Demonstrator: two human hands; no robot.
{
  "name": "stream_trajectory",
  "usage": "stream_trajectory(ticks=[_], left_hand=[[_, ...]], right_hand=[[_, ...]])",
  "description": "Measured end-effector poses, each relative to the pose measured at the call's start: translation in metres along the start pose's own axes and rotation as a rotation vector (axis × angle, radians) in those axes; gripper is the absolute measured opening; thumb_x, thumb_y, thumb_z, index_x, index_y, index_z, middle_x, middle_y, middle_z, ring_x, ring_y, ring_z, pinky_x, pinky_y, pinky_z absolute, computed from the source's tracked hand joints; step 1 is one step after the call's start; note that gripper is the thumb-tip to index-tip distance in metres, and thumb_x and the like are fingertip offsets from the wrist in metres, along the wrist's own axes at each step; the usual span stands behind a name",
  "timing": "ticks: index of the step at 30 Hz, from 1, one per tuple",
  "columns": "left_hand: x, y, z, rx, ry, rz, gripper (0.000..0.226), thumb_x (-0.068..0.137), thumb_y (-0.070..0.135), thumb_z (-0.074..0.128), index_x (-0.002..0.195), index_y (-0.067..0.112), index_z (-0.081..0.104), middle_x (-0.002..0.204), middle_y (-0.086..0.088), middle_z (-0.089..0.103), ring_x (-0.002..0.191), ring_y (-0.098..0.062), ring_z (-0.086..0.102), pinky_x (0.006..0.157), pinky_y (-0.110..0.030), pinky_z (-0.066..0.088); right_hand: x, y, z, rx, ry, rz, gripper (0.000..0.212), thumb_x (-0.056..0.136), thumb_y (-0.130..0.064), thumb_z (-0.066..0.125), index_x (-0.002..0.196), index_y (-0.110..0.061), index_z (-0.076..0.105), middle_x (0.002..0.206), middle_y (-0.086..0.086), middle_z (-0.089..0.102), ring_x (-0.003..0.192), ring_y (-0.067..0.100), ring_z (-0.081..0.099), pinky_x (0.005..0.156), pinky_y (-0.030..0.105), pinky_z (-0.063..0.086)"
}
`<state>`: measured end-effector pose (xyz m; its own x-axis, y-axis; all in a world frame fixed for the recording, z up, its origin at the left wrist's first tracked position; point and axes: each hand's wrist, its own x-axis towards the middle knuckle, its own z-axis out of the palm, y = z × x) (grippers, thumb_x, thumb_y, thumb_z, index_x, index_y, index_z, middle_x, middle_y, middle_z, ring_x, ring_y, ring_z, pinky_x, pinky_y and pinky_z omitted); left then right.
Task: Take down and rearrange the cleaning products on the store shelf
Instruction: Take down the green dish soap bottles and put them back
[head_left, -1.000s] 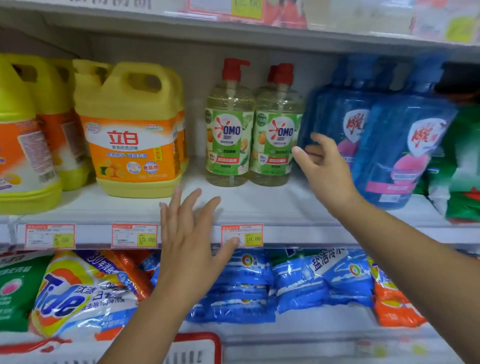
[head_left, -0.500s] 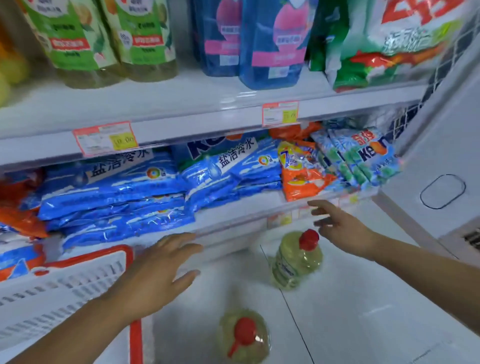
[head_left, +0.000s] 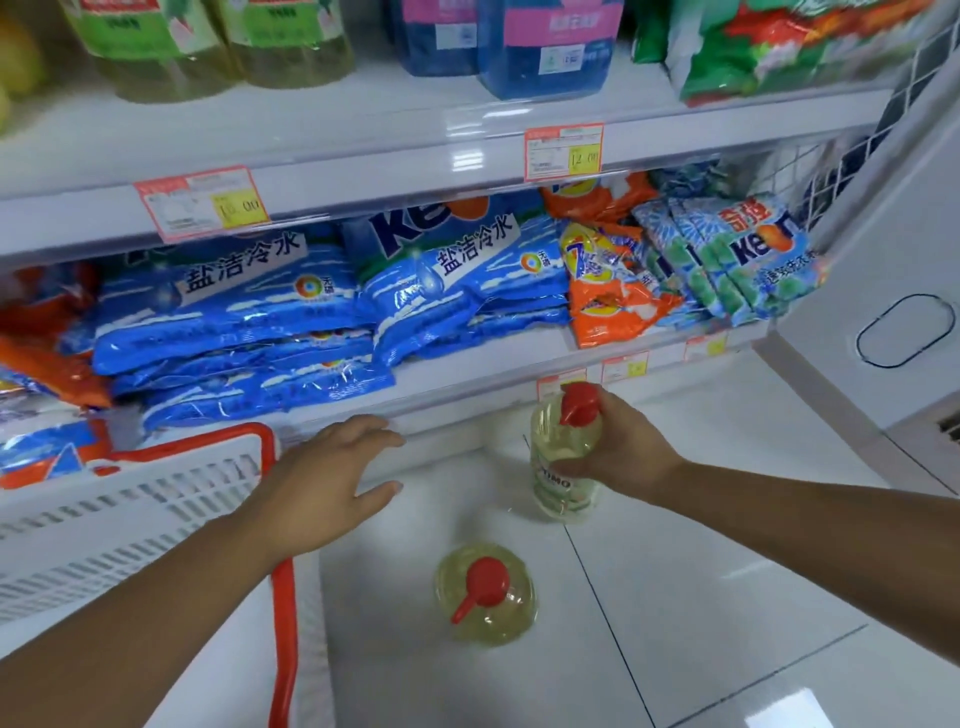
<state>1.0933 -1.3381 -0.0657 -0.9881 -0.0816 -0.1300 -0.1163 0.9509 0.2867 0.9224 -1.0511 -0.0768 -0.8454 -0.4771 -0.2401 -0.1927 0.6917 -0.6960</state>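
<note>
Seen from the head camera, the right hand (head_left: 618, 452), open and reaching half a second ago, now grips the far pump bottle (head_left: 560, 486) at its shoulder. The bottle stands on the floor (head_left: 727, 597) below the lower shelf (head_left: 467, 400). The left hand (head_left: 322, 483) hovers to the left, fingers released. The near pump bottle (head_left: 485, 595) stands untouched, so lifting this one back up is probably next.

The floor (head_left: 701, 639) at lower right is glossy white tile. The bottle at lower centre (head_left: 485, 603) and the bottle right of centre (head_left: 563, 496) are clear smooth plastic with shiny red plastic caps (head_left: 487, 574). The blue bags (head_left: 234, 317) at mid-left are crinkled glossy film. The basket (head_left: 130, 514) at left is white plastic lattice, red-rimmed.
</note>
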Motion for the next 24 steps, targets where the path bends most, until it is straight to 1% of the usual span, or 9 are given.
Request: stream_trajectory(ticks=[3, 5, 8, 11, 14, 16, 18, 20, 24], left_hand=[[0.005, 0.017, -0.009, -0.095, -0.06, -0.01, 0.072, 0.084, 0.064, 0.059, 0.147, 0.041, 0.032, 0.153, 0.02, 0.025, 0.138, -0.003, 0.033, 0.107, -0.024, 0.034], [0.008, 0.032, -0.018, -0.249, -0.084, -0.023, 0.09, 0.078, 0.059, 0.071, 0.152, 0.04, 0.022, 0.156, 0.02, 0.02, 0.139, -0.002, 0.028, 0.108, -0.02, 0.029], [0.013, 0.047, -0.042, -0.483, -0.072, -0.022, 0.116, 0.062, 0.057, 0.085, 0.151, 0.047, 0.012, 0.156, 0.023, 0.021, 0.139, 0.001, 0.028, 0.115, -0.027, 0.03], [0.01, 0.048, -0.077, -0.735, 0.024, -0.031, 0.099, 0.058, 0.038, 0.093, 0.137, 0.051, 0.036, 0.129, 0.034, 0.054, 0.116, 0.011, 0.052, 0.106, -0.027, 0.044], [0.0, 0.041, -0.113, -0.834, 0.203, -0.069, 0.071, 0.053, 0.029, 0.096, 0.111, 0.045, 0.058, 0.101, 0.026, 0.07, 0.093, 0.005, 0.066, 0.092, -0.033, 0.055], [-0.005, 0.036, -0.134, -0.859, 0.32, -0.056, 0.07, 0.049, 0.031, 0.096, 0.107, 0.048, 0.06, 0.098, 0.025, 0.071, 0.091, 0.003, 0.068, 0.088, -0.034, 0.057], [-0.011, 0.03, -0.152, -0.865, 0.435, -0.027, 0.077, 0.047, 0.03, 0.095, 0.112, 0.051, 0.059, 0.101, 0.024, 0.071, 0.093, 0.0, 0.068, 0.088, -0.035, 0.057], [-0.017, 0.024, -0.17, -0.859, 0.537, 0.001, 0.077, 0.051, 0.023, 0.094, 0.113, 0.051, 0.059, 0.1, 0.024, 0.071, 0.092, 0.0, 0.068, 0.086, -0.034, 0.057], [-0.027, 0.016, -0.2, -0.837, 0.681, 0.047, 0.078, 0.055, 0.025, 0.093, 0.117, 0.054, 0.055, 0.103, 0.026, 0.069, 0.093, 0.004, 0.066, 0.085, -0.029, 0.057]], right_hand=[[-0.008, -0.044, -0.017, 0.109, -0.021, -0.092, 0.082, 0.059, -0.027, 0.095, 0.124, -0.042, 0.047, 0.113, -0.021, 0.059, 0.108, 0.008, 0.058, 0.089, 0.027, 0.05], [-0.012, -0.08, -0.033, 0.123, -0.038, -0.168, 0.084, 0.059, -0.026, 0.095, 0.126, -0.038, 0.046, 0.112, -0.023, 0.057, 0.105, -0.002, 0.056, 0.078, 0.016, 0.049], [-0.022, -0.137, -0.058, 0.11, -0.074, -0.291, 0.08, 0.057, -0.022, 0.095, 0.122, -0.039, 0.05, 0.106, -0.024, 0.06, 0.096, -0.012, 0.058, 0.069, 0.004, 0.046], [-0.032, -0.185, -0.072, 0.155, -0.113, -0.389, 0.077, 0.058, -0.011, 0.093, 0.117, -0.045, 0.056, 0.103, -0.023, 0.067, 0.094, -0.009, 0.063, 0.076, 0.008, 0.05], [-0.032, -0.215, -0.067, 0.353, -0.081, -0.456, 0.086, 0.055, -0.013, 0.095, 0.125, -0.042, 0.055, 0.105, -0.019, 0.072, 0.097, 0.003, 0.07, 0.079, 0.017, 0.055], [-0.034, -0.234, -0.056, 0.457, 0.003, -0.477, 0.089, 0.054, -0.017, 0.095, 0.123, -0.046, 0.047, 0.095, -0.029, 0.071, 0.089, -0.008, 0.068, 0.07, 0.008, 0.051], [-0.038, -0.251, -0.046, 0.461, 0.085, -0.535, 0.097, 0.049, -0.024, 0.098, 0.127, -0.044, 0.044, 0.097, -0.035, 0.068, 0.09, -0.012, 0.066, 0.069, 0.004, 0.049], [-0.041, -0.27, -0.043, 0.456, 0.142, -0.586, 0.105, 0.038, -0.034, 0.099, 0.128, -0.037, 0.044, 0.101, -0.032, 0.069, 0.093, -0.009, 0.067, 0.071, 0.004, 0.048], [-0.043, -0.315, -0.049, 0.398, 0.219, -0.727, 0.089, 0.037, -0.05, 0.097, 0.113, -0.039, 0.052, 0.105, -0.021, 0.071, 0.096, -0.003, 0.068, 0.075, 0.007, 0.048]])
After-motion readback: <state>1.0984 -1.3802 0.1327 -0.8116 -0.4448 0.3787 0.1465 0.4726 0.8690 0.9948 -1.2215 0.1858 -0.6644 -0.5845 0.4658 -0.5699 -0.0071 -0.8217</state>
